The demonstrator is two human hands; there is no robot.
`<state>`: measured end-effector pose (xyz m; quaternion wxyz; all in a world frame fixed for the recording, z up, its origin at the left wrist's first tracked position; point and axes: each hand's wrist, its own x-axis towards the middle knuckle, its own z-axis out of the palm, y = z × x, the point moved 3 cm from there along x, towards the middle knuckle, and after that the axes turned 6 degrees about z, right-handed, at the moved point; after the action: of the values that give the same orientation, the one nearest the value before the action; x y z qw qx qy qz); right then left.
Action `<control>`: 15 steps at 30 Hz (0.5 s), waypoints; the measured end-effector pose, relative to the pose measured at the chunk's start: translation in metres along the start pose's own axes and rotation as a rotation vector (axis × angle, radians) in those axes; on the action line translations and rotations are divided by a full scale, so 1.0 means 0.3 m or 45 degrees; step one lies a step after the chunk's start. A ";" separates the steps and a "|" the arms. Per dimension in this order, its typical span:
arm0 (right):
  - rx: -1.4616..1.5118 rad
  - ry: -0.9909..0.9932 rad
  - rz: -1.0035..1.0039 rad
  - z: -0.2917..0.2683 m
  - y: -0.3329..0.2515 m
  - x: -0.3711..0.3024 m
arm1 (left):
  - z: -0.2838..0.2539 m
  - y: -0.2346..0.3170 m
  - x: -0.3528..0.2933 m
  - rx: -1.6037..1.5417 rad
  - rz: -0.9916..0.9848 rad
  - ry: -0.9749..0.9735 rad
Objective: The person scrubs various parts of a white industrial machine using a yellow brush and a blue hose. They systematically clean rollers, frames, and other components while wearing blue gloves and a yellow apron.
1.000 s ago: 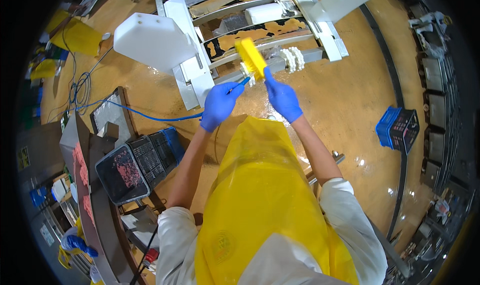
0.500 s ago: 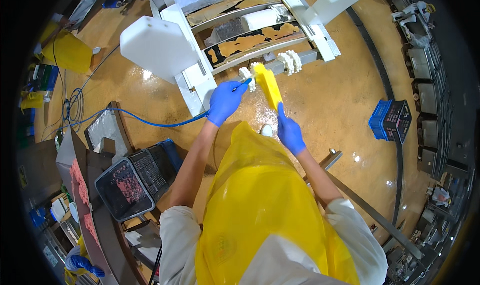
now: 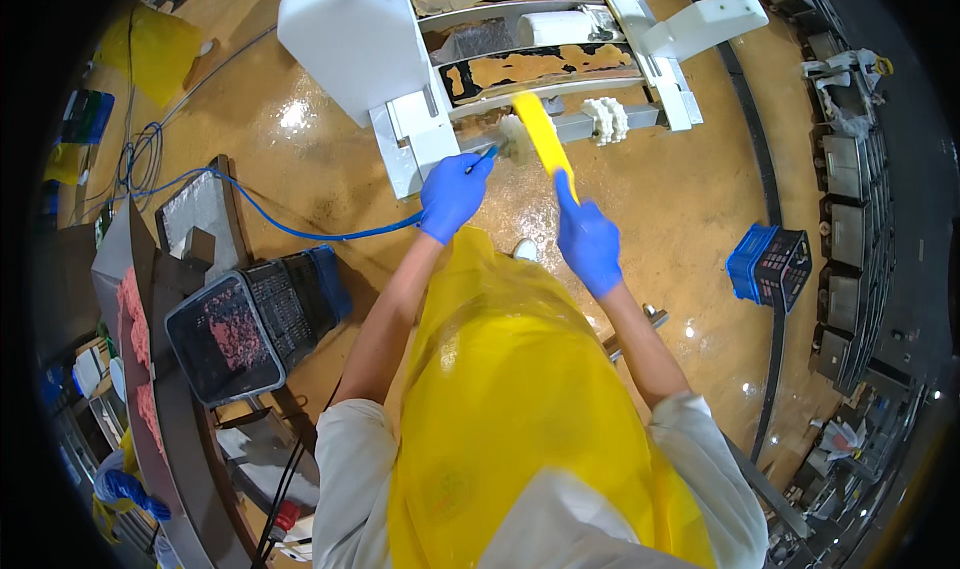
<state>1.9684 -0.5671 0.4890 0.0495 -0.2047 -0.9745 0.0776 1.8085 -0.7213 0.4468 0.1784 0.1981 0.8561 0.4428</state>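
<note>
Both my hands wear blue gloves. My left hand (image 3: 455, 197) is closed round the end of a blue hose (image 3: 340, 236), its tip pointing up and right. A pale blur like water spray covers the left white toothed sprocket (image 3: 514, 137) just beyond that tip. In my right hand (image 3: 588, 244) is the handle of a yellow brush (image 3: 541, 134). It tilts up and left, close to the sprocket's right side; whether they touch I cannot tell. Another pair of white sprockets (image 3: 606, 121) sits further right on the metal shaft (image 3: 575, 127) of a conveyor frame (image 3: 418, 144).
Large white side plates (image 3: 350, 44) flank the conveyor frame. Stacked dark crates (image 3: 225, 334) with pink bits stand at left, beside a metal trough (image 3: 165, 409) holding pink meat-like material. A blue and black crate (image 3: 768, 264) stands at right on the wet floor (image 3: 690, 229).
The whole view has shifted, with the conveyor frame now further right. My brush has come away from directly over the left sprocket to its right side. Spray now blurs that sprocket.
</note>
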 end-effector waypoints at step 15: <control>-0.313 -0.504 -0.092 0.140 -0.062 -0.195 | -0.064 0.034 -0.098 -0.073 -0.088 -0.104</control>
<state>2.0090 -0.6131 0.4473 -0.1650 -0.1551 -0.9740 -0.0048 1.8264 -0.7438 0.4695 0.2339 0.1812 0.8414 0.4522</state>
